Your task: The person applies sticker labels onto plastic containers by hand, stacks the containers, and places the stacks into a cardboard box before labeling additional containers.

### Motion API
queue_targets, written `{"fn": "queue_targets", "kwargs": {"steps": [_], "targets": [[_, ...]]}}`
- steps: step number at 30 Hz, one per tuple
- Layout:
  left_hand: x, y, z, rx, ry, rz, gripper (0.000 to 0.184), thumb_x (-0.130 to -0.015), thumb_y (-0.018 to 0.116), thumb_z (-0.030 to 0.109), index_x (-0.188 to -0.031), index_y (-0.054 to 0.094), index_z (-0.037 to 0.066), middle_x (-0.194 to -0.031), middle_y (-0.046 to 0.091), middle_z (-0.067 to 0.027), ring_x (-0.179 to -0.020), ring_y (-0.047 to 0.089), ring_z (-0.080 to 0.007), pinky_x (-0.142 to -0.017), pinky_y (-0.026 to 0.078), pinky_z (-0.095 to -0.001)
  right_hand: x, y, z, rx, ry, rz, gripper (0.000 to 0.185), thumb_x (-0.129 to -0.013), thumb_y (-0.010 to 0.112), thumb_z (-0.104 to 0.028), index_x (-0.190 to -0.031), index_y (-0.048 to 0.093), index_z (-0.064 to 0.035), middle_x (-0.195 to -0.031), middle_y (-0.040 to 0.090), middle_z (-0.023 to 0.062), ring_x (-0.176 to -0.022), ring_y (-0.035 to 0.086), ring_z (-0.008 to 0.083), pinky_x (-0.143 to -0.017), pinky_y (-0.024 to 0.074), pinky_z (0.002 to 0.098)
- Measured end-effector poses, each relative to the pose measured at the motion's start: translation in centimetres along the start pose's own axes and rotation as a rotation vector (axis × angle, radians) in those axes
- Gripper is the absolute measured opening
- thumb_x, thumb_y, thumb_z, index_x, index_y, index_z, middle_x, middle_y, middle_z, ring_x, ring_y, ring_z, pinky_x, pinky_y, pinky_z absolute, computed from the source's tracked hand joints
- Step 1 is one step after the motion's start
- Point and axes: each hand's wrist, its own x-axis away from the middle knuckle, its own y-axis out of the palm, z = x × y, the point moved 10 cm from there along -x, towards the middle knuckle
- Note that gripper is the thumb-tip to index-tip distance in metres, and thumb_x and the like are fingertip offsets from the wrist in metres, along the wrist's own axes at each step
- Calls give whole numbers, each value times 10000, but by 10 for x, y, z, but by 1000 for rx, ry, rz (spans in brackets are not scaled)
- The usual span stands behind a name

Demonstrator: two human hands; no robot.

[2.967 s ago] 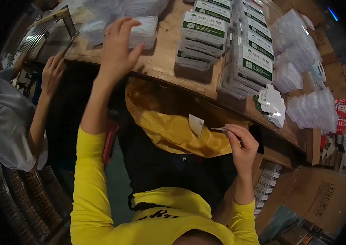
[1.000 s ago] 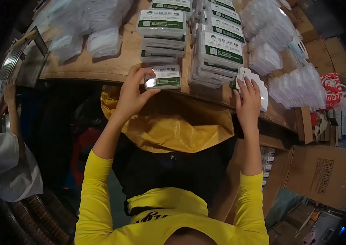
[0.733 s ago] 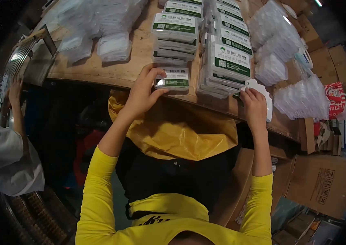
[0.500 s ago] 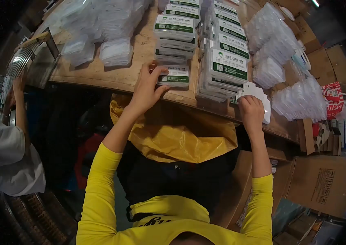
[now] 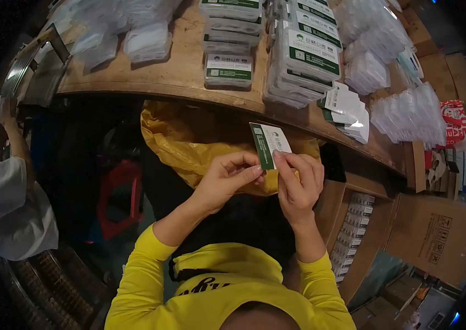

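The right hand (image 5: pixel 301 179) is pinching a printed card (image 5: pixel 270 144) between the thumb and the fingers, at the lower right part of this card. The left hand (image 5: pixel 219 181) is curled, with its thumb and forefinger close together at the lower left corner of the same card; whether these fingers really grip it, I cannot tell. The card is green and white, and it is tilted in the air before the front edge of the bench (image 5: pixel 183 71), above a yellow bag (image 5: pixel 172 142) which spreads under this edge. On the bench, close to the middle of the front edge, lies one clear box (image 5: pixel 228 70) with green and white print, and behind it there is a stack of similar boxes (image 5: pixel 233 33). To the right of these, a second row of printed boxes (image 5: pixel 312 55) comes almost to the front edge. Just beside this row, loose cards (image 5: pixel 351 113) are fanned near the same edge, and a leaning row of clear cases (image 5: pixel 409 115) stands closer to the right front corner. On the left part of the bench are heaps of whitish cases (image 5: pixel 148 41), and near the left end, another person's hand (image 5: pixel 9 109) is beside a metal rack (image 5: pixel 18 71)
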Motion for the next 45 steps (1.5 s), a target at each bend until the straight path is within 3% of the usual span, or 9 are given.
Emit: {"fn": "queue_targets", "kwargs": {"steps": [14, 23, 27, 29, 33, 37, 40, 42, 45], "targets": [[13, -16, 9, 23, 55, 124, 111, -817, 554, 56, -900, 574, -16, -842, 596, -63, -752, 573, -124, -702, 481, -259, -3, 12, -7, -12, -21, -15, 345, -597, 609, 2, -930, 643, -79, -836, 572, 16, -752, 519, 186, -627, 387, 295], [15, -16, 20, -137, 186, 155, 102, -818, 549, 32, -895, 570, -31, -827, 576, -33, -749, 534, -84, -673, 442, -202, -3, 19, 1, -173, 63, -73, 307, -624, 620, 14, -925, 623, -47, -835, 579, 56, -738, 535, 224, -623, 409, 305], [22, -2, 54, -641, 477, 171, 82, -779, 567, 2, -855, 568, -28, -791, 562, -70, -699, 537, -131, -619, 423, -214, -5, 24, 8, -549, 282, -107, 220, -657, 621, 28, -874, 607, -10, -820, 593, 107, -704, 558, 255, -614, 429, 312], [28, 13, 68, -866, 648, 135, 80, -757, 579, -14, -835, 567, -26, -777, 548, -88, -668, 533, -155, -590, 412, -227, -5, 26, 6, -559, 250, -113, 185, -673, 614, 34, -854, 602, 0, -815, 598, 121, -679, 563, 254, -595, 431, 308], [28, 14, 68, -1003, 632, 153, 107, -717, 587, -23, -821, 571, 0, -785, 529, -105, -673, 536, -219, -576, 423, -267, -7, 28, 3, -557, 204, -160, 153, -694, 593, 49, -844, 595, 20, -805, 601, 137, -629, 564, 244, -564, 443, 289], [21, -25, 57, -1231, 620, 261, 108, -722, 570, 18, -829, 573, 30, -783, 518, -100, -696, 528, -278, -595, 431, -323, 15, 48, 40, -657, 550, -251, 97, -795, 531, 30, -866, 596, 41, -795, 617, 89, -677, 608, 111, -597, 476, 194], [9, -86, 47, -1499, 535, 407, 110, -725, 567, 48, -835, 568, 47, -815, 505, -103, -744, 517, -297, -631, 426, -355, 31, 52, 69, -699, 778, -232, 110, -828, 495, 9, -907, 569, 33, -792, 611, 82, -701, 607, 115, -625, 479, 205], [7, -112, 57, -1592, 506, 491, 126, -719, 583, 59, -844, 567, 53, -839, 507, -103, -751, 515, -298, -645, 426, -353, 31, 42, 73, -762, 756, -161, 125, -833, 490, 8, -935, 558, 32, -820, 610, 83, -731, 602, 118, -651, 476, 210], [21, -81, 148, -1635, 858, 637, 216, -721, 618, 98, -925, 560, 53, -941, 508, -126, -843, 511, -311, -721, 421, -358, 20, 37, 64, -778, 681, -124, 174, -824, 501, 21, -994, 538, 31, -890, 596, 87, -782, 586, 123, -678, 471, 218]]}}
